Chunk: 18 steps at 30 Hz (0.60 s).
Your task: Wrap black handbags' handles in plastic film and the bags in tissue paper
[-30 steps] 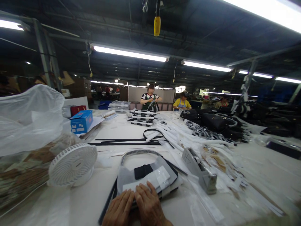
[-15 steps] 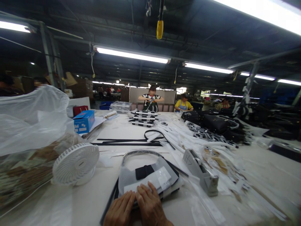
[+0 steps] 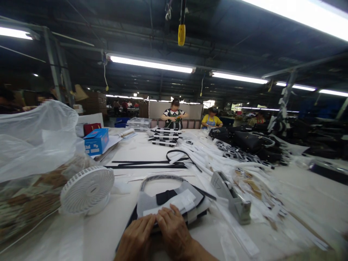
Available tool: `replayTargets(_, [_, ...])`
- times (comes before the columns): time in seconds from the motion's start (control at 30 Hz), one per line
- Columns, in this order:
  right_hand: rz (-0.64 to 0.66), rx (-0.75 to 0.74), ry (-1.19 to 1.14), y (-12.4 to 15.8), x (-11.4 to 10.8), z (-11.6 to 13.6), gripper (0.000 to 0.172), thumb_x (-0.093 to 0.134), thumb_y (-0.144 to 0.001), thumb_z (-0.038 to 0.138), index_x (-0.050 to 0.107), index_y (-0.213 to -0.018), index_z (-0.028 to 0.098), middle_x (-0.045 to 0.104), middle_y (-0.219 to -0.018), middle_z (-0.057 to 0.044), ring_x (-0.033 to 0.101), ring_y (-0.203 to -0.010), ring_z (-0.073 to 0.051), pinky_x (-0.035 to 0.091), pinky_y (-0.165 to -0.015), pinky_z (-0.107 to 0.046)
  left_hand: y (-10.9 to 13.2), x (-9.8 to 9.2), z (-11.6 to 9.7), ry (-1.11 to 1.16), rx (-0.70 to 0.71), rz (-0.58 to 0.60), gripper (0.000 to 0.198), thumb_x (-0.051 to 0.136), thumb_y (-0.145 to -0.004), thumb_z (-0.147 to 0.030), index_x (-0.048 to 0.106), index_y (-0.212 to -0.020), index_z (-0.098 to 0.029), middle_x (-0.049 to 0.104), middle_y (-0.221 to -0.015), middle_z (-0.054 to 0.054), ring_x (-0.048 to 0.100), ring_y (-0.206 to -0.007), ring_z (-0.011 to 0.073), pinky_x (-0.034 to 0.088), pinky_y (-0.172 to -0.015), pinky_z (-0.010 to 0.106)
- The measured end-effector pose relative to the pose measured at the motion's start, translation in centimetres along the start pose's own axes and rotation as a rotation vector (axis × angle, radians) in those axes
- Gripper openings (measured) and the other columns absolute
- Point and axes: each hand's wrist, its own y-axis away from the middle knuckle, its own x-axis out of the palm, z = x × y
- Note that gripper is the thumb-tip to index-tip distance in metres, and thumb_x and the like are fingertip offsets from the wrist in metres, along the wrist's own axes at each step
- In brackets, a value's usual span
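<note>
A black handbag (image 3: 165,196) lies on the table before me, covered partly by grey-white wrapping sheet (image 3: 146,205). Its arched handle (image 3: 162,177) is wrapped in clear film and points away from me. A folded white strip (image 3: 176,202) lies across the bag. My left hand (image 3: 138,233) is closed over the bag's near edge, fingers pressed together. Right beside it, my right hand (image 3: 173,226) grips the same edge, with its fingers on the white strip. Both thumbs are hidden.
A white fan (image 3: 87,190) stands left, before a large plastic bag (image 3: 35,141) and a blue box (image 3: 96,140). A grey tape dispenser (image 3: 231,197) is close on the right. Black straps (image 3: 146,166) lie beyond; black bags (image 3: 247,141) are piled far right. Two people work across the table.
My hands stay on the bag's near edge; my right wrist and forearm have swung out to the right. The bag's right side has shifted slightly. Across the table, a person's arms have lowered.
</note>
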Motion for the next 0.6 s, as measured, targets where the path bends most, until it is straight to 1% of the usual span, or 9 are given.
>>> replayTargets(0.07, [0.094, 0.02, -0.026, 0.0, -0.3, -0.2, 0.026, 0.038, -0.093, 0.017, 0.055, -0.113, 0.018, 0.069, -0.101, -0.007, 0.06, -0.099, -0.021, 0.033, -0.104, -0.04, -0.1, 0.1, -0.2, -0.04, -0.021, 0.005, 0.043, 0.034, -0.082, -0.004, 0.06, -0.115, -0.016, 0.073, -0.1, 0.006, 0.069, -0.087, 0.0174, 0.055, -0.078, 0.028])
replayTargets(0.17, [0.24, 0.057, -0.065, 0.1, -0.7, -0.4, 0.026, 0.046, -0.088, 0.019, 0.054, -0.113, 0.018, 0.068, -0.105, -0.008, 0.059, -0.1, -0.023, 0.034, -0.104, -0.042, 0.3, 0.5, -0.7, -0.117, 0.003, 0.019, 0.043, 0.032, -0.086, -0.004, 0.058, -0.119, -0.014, 0.071, -0.109, 0.008, 0.067, -0.098, 0.0197, 0.053, -0.085, 0.031])
replayTargets(0.27, [0.33, 0.086, -0.077, 0.2, -1.0, -0.4, 0.028, 0.052, -0.084, 0.022, 0.054, -0.112, 0.019, 0.066, -0.106, -0.009, 0.058, -0.102, -0.024, 0.032, -0.105, -0.044, 0.8, 0.7, -1.1, -0.154, -0.001, 0.013, 0.042, 0.031, -0.089, -0.004, 0.057, -0.122, -0.012, 0.069, -0.115, 0.01, 0.064, -0.104, 0.0212, 0.051, -0.089, 0.034])
replayTargets(0.37, [0.35, 0.089, -0.054, 0.0, -1.2, -0.3, 0.03, 0.055, -0.081, 0.025, 0.054, -0.11, 0.018, 0.066, -0.104, -0.009, 0.058, -0.101, -0.024, 0.033, -0.104, -0.045, 0.8, 0.6, -0.8, -0.143, 0.002, 0.008, 0.039, 0.033, -0.09, -0.006, 0.058, -0.12, -0.014, 0.07, -0.11, 0.009, 0.066, -0.1, 0.0195, 0.05, -0.089, 0.032])
replayTargets(0.47, [0.346, 0.081, -0.027, -0.3, -1.2, -0.2, 0.031, 0.057, -0.079, 0.028, 0.054, -0.108, 0.018, 0.067, -0.1, -0.009, 0.058, -0.098, -0.025, 0.034, -0.103, -0.045, 0.7, 0.6, 0.0, -0.124, 0.055, 0.014, 0.039, 0.036, -0.09, -0.007, 0.06, -0.119, -0.015, 0.071, -0.107, 0.008, 0.067, -0.096, 0.0178, 0.05, -0.088, 0.029])
replayTargets(0.6, [0.349, 0.078, -0.022, -0.4, -1.1, -0.2, 0.033, 0.058, -0.079, 0.032, 0.054, -0.109, 0.018, 0.067, -0.1, -0.009, 0.058, -0.095, -0.025, 0.035, -0.102, -0.045, 0.9, 1.0, 0.3, -0.133, 0.076, 0.017, 0.038, 0.037, -0.089, -0.007, 0.061, -0.117, -0.015, 0.071, -0.106, 0.008, 0.067, -0.094, 0.0178, 0.051, -0.086, 0.029])
